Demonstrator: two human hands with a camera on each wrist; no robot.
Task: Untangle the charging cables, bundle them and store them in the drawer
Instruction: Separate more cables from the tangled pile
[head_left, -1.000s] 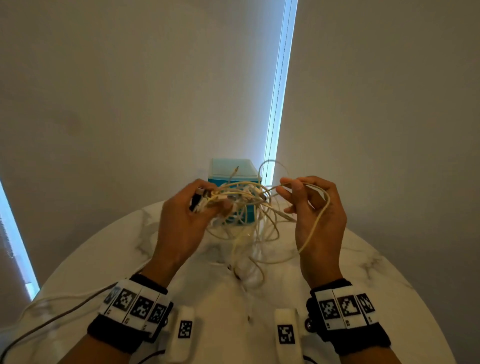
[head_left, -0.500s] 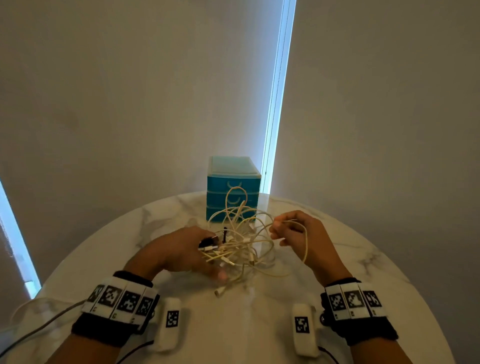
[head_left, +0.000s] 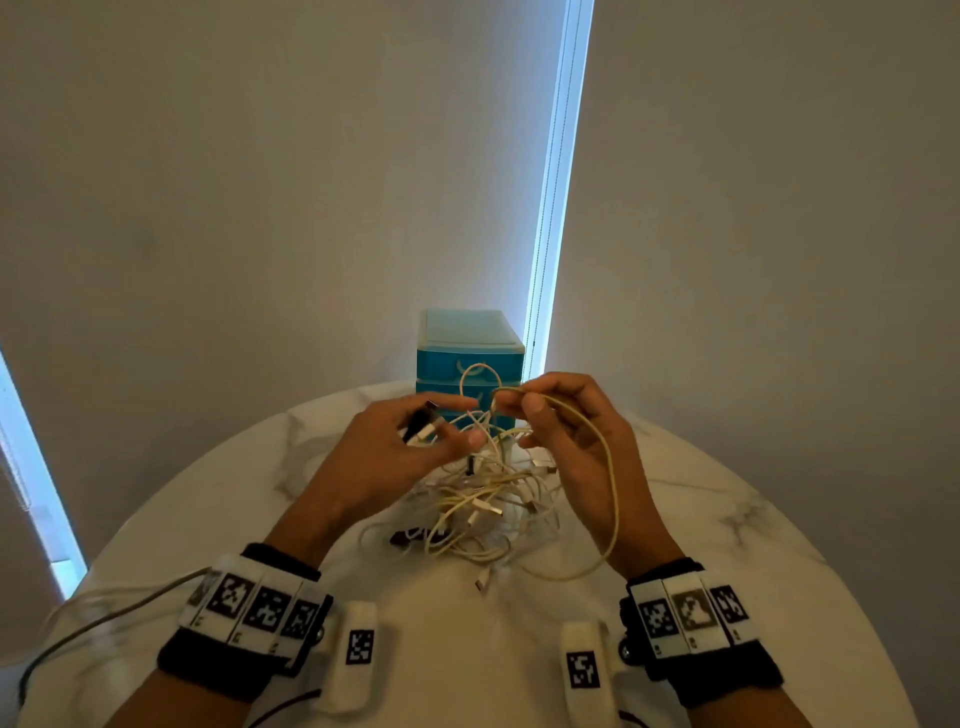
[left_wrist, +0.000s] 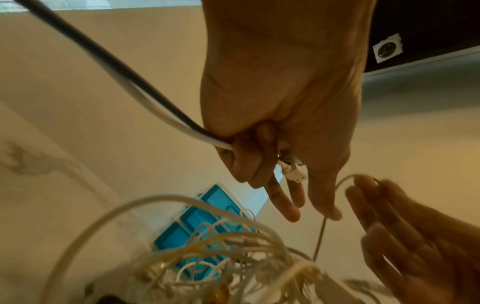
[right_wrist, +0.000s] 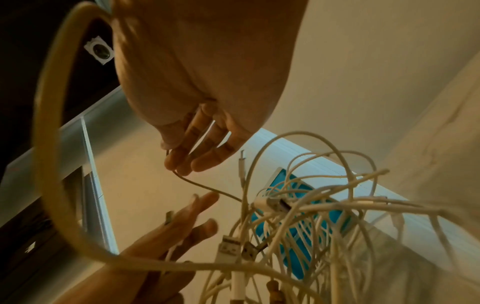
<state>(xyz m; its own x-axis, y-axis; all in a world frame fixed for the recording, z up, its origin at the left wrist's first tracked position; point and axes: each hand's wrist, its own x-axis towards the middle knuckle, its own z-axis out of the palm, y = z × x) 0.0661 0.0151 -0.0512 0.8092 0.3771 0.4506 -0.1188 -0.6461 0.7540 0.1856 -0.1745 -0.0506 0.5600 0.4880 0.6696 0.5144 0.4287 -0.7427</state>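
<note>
A tangle of white and yellowish charging cables (head_left: 483, 499) lies on the round marble table (head_left: 727, 519), partly lifted between my hands. My left hand (head_left: 457, 423) grips a black and a white plug (head_left: 423, 426); in the left wrist view its curled fingers hold a white connector (left_wrist: 293, 168) while the other fingers point out. My right hand (head_left: 514, 400) pinches a yellowish cable (head_left: 610, 467) that loops down past its wrist; the right wrist view shows the fingertips (right_wrist: 176, 162) on a thin strand. The blue drawer unit (head_left: 467, 353) stands behind, drawers closed.
Two white tagged blocks (head_left: 356, 654) (head_left: 584, 670) sit by my wrists near the table's front edge. A grey lead (head_left: 104, 618) trails off the left edge. A wall with a bright window strip (head_left: 556, 208) rises close behind the drawers.
The tangle came down from mid-air onto the table. My hands then rose again and drew closer together, the right one lifting the yellowish cable out of the pile.
</note>
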